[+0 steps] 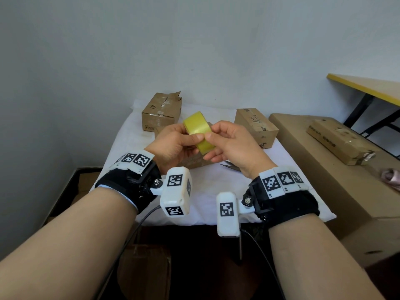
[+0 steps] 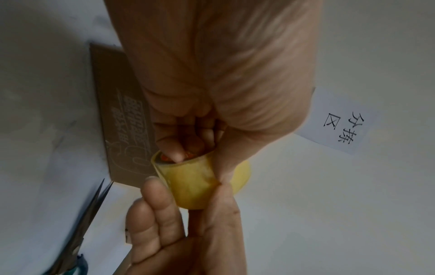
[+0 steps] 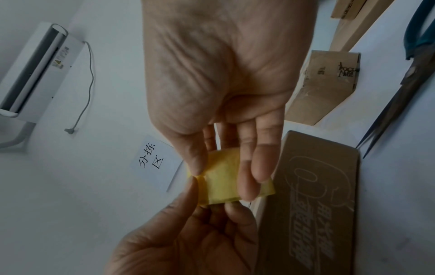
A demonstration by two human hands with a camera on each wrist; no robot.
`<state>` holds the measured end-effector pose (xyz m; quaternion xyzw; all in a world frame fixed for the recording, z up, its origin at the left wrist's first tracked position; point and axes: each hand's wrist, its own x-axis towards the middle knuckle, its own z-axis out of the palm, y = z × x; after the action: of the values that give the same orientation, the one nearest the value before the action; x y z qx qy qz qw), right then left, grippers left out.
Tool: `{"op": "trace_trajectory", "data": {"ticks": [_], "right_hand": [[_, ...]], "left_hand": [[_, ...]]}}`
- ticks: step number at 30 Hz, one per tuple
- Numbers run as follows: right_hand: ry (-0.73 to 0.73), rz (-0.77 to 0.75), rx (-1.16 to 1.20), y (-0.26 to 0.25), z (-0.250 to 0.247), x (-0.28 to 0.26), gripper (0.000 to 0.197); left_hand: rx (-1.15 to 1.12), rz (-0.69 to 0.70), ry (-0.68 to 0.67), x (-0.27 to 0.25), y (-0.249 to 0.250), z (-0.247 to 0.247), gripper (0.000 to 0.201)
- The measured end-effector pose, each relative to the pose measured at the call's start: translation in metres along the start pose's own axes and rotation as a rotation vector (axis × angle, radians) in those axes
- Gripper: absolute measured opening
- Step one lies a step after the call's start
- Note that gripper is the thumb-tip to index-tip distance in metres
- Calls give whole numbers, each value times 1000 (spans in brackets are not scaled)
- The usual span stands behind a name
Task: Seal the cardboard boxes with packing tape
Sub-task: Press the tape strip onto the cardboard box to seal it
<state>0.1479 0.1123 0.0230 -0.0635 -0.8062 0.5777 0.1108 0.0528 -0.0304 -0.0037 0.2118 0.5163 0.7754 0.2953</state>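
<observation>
A yellow roll of packing tape [image 1: 197, 129] is held up between both hands above the white-covered table [image 1: 121, 148]. My left hand [image 1: 188, 140] grips it with fingers pushed into the core [image 2: 179, 154] and the thumb on the outside. My right hand [image 1: 214, 146] pinches the roll's outer face [image 3: 219, 183], thumb tip against the left thumb tip, fingers [image 3: 256, 167] laid across it. A flat printed cardboard box [image 3: 315, 204] lies just beneath the hands. Two more cardboard boxes stand behind, one back left [image 1: 161, 112] with a torn flap, one to the right [image 1: 256, 126].
Scissors [image 1: 230, 166] with a teal handle [image 3: 419, 37] lie on the cloth under my right wrist. A large cardboard carton [image 1: 313, 180] stands to the right with a flat box [image 1: 339, 144] on top. A paper sign [image 2: 341, 122] is on the wall.
</observation>
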Motion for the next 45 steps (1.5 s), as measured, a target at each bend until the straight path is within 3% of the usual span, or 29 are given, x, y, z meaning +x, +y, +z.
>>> {"op": "trace_trajectory", "data": {"ticks": [11, 18, 29, 45], "right_hand": [[87, 38, -18, -5, 2, 3, 18], [94, 18, -20, -5, 3, 4, 21], [117, 21, -52, -4, 4, 5, 14], [127, 22, -35, -3, 2, 5, 19]], "left_hand": [[-68, -14, -3, 0, -3, 2, 58], [-118, -9, -5, 2, -5, 1, 43], [-108, -15, -31, 2, -6, 1, 61], [-119, -23, -40, 2, -6, 3, 58]]}}
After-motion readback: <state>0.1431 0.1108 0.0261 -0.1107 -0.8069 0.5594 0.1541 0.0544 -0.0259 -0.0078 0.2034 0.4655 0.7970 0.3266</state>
